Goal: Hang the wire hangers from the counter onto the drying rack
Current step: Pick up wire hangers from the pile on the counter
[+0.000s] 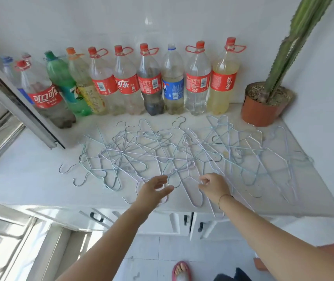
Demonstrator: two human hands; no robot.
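Several thin wire hangers (158,157) in pale blue, white and lilac lie tangled flat across the white counter (30,179). My left hand (154,192) hovers over the near edge of the pile, fingers spread, with a hanger hook curving just beside its fingertips. To its right, my right hand (215,186) reaches over the near hangers with its fingers curled and apart, holding nothing that I can see. No drying rack is in view.
A row of several large plastic bottles (125,82) stands along the back wall. A potted cactus (263,102) sits at the back right corner. A window frame (16,104) juts in from the left. Cabinet doors (182,222) are below the counter edge.
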